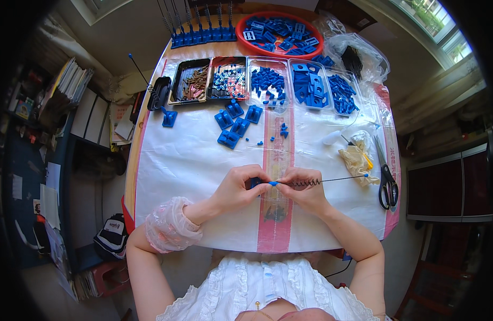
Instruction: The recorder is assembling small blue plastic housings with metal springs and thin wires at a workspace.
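Note:
My left hand (238,187) is closed, pinching a small blue plastic piece (273,183); more blue plastic shows between its fingers, mostly hidden. My right hand (305,192) meets it fingertip to fingertip, closed around a black spring wire (342,178). The wire is coiled near my fingers, then runs straight out to the right and ends in a blue tip (366,175). Beyond my hands lies a group of blue plastic bases (240,127), with several tiny blue pieces (284,131) to their right.
Trays of screws (195,83), nuts (227,80) and blue parts (309,88) line the far side. Behind them are a red basin (241,40) and a rack of spring wires (203,37). Black-handled scissors (387,187) and a crumpled cloth (356,160) lie right.

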### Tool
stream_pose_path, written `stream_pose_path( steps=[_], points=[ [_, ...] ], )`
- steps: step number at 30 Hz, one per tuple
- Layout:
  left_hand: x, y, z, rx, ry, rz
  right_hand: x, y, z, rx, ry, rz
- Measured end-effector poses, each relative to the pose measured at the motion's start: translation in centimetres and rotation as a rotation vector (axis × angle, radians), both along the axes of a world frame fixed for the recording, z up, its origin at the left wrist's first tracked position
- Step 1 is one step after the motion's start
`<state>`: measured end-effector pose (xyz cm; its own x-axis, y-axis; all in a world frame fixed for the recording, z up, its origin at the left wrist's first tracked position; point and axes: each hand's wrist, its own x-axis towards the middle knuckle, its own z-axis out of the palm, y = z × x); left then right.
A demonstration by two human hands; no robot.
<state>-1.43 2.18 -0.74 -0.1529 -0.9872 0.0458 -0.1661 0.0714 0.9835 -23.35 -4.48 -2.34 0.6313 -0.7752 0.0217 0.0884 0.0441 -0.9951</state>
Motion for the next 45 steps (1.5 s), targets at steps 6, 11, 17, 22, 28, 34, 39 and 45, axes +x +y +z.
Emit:
stream_pose_path(
  steps=[6,11,17,22,28,34,39,45],
  points=[
    [0.00,0.02,-0.17,0.005,0.010,0.004,-0.19,-0.10,0.10,0.010,0.036,0.026],
    [0.01,0.05,-0.06,0.010,0.003,0.004,-0.15,-0.03,0.28,0.027,0.027,0.022],
    [-0.03,0.03,-0.38,0.004,0.019,0.004,0.09,0.08,0.29,-0.002,0.011,-0.004],
    [0.00,0.00,-0.56,0.002,0.022,0.001,0.02,-0.01,0.32,-0.005,0.030,0.002],
    [-0.02,0.01,-0.49,-0.004,0.011,0.006,0.07,0.00,0.60,-0.008,0.039,0.005],
    [-0.06,0.02,-0.17,0.000,0.008,0.003,0.09,0.04,0.48,-0.015,0.022,0.001],
    [0.01,0.00,-0.06,0.005,0.006,-0.004,0.12,0.03,0.52,-0.016,0.029,-0.001],
    [0.03,-0.01,0.22,0.002,-0.013,-0.006,0.09,0.02,0.59,-0.024,0.040,0.000]
  ],
)
